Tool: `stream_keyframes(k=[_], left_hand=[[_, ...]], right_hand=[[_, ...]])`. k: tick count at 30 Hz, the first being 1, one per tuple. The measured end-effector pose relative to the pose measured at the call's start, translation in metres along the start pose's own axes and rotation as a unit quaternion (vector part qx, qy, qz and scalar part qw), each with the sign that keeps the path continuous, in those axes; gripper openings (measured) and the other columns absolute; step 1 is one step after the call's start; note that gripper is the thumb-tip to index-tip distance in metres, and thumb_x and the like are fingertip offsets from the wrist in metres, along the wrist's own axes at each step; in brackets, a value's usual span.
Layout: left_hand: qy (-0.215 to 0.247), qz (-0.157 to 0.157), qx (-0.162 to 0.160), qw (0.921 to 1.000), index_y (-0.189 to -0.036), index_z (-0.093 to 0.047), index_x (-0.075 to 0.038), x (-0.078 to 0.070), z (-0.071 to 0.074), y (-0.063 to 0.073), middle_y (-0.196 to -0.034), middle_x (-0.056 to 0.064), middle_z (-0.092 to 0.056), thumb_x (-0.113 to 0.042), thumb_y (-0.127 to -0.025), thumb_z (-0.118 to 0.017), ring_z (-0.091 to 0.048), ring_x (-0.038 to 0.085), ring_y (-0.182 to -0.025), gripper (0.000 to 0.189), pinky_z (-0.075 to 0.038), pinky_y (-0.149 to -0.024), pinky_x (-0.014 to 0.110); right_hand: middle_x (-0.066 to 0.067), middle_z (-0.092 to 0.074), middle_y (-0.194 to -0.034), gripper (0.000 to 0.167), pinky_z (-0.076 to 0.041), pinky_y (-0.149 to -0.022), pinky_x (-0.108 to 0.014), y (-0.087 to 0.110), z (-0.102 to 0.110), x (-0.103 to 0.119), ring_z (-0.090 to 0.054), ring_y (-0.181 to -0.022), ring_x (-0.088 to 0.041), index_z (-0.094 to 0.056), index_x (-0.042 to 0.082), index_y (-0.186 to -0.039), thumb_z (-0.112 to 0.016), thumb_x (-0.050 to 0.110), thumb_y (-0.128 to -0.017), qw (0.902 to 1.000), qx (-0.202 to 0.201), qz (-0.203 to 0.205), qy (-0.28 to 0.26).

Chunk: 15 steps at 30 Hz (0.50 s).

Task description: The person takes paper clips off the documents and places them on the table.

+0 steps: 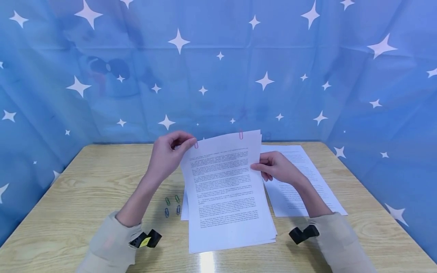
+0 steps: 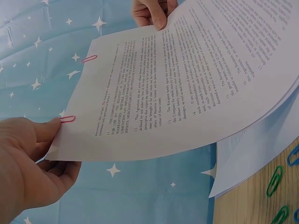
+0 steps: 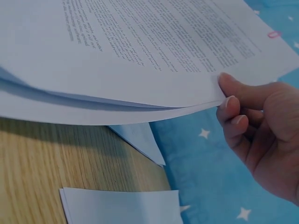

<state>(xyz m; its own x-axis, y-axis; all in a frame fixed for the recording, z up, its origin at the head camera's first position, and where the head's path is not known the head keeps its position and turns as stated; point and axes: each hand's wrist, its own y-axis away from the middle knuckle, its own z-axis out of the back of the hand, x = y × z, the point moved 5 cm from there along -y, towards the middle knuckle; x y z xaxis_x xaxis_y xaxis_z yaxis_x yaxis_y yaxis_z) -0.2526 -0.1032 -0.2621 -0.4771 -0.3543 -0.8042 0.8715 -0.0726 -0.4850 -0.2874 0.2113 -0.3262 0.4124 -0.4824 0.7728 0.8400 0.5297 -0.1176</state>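
Observation:
Both hands hold up a sheaf of printed sheets [image 1: 225, 189], its top edge tilted up toward the backdrop. The left hand [image 1: 172, 149] pinches its upper left corner between thumb and fingers, right by a pink paper clip [image 2: 67, 119]. A second pink paper clip [image 1: 241, 134] sits on the top edge farther right. Midway up the right edge, the right hand [image 1: 278, 167] pinches the sheets, thumb on the printed face. In the right wrist view the lower sheets [image 3: 93, 112] fan slightly apart below the top one.
On the wooden table [image 1: 102, 182], green paper clips [image 1: 177, 198] and blue paper clips [image 1: 167, 212] lie left of the sheaf. Another printed stack [image 1: 304, 185] lies to the right. More paper [image 1: 184, 208] shows behind the sheaf's left side. A blue starry cloth [image 1: 218, 76] hangs behind.

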Motion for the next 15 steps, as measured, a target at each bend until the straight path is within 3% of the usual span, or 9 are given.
stream_keyframes(k=[15], left_hand=[[0.033,-0.013,-0.036,0.9987,-0.098,-0.077,-0.004,-0.0041,0.0032,-0.0001,-0.091,0.007,-0.072,-0.022,-0.095,-0.074,-0.059,0.018,-0.076,0.018,-0.042,-0.063,0.022]], right_hand=[[-0.008,-0.059,-0.061,0.015,-0.038,-0.045,-0.027,-0.0001,-0.0008,0.0048,-0.05,-0.047,-0.024,-0.072,0.003,-0.108,-0.067,0.014,-0.099,1.0,0.004,-0.001,-0.008]])
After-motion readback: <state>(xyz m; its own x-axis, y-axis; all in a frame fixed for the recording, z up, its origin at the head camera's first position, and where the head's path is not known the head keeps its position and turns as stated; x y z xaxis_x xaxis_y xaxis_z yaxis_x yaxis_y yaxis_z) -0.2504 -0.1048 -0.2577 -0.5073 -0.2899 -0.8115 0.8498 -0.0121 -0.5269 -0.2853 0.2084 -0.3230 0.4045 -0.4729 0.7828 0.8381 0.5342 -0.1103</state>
